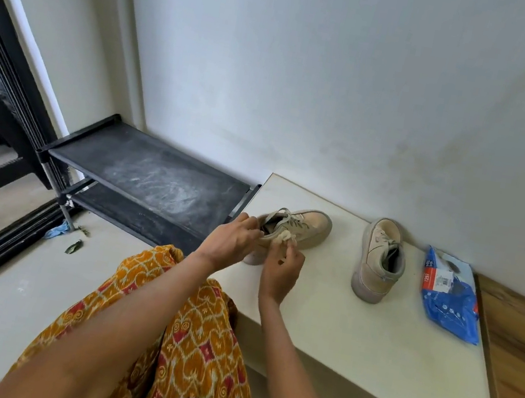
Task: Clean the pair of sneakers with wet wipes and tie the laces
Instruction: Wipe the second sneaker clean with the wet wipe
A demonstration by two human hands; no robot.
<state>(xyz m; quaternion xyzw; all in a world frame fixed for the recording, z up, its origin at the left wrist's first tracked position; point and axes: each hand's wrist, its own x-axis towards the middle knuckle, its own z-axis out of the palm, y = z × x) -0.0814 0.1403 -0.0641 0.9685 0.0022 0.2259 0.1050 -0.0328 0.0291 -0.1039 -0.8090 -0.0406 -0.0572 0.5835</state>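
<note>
Beige sneaker (297, 229) at tabletop (352, 339) left edge | left hand (230, 240) grip closed on its heel | right hand (280, 271) grip pinching wipe (283, 237) against its side | second sneaker (379, 260) standing apart | blue wipes pack (449, 296) far right

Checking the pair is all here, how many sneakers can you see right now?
2. One sneaker lies on the white ledge near its left end, held by the left hand and right hand. The other sneaker stands alone beside the blue wipes pack.
</note>
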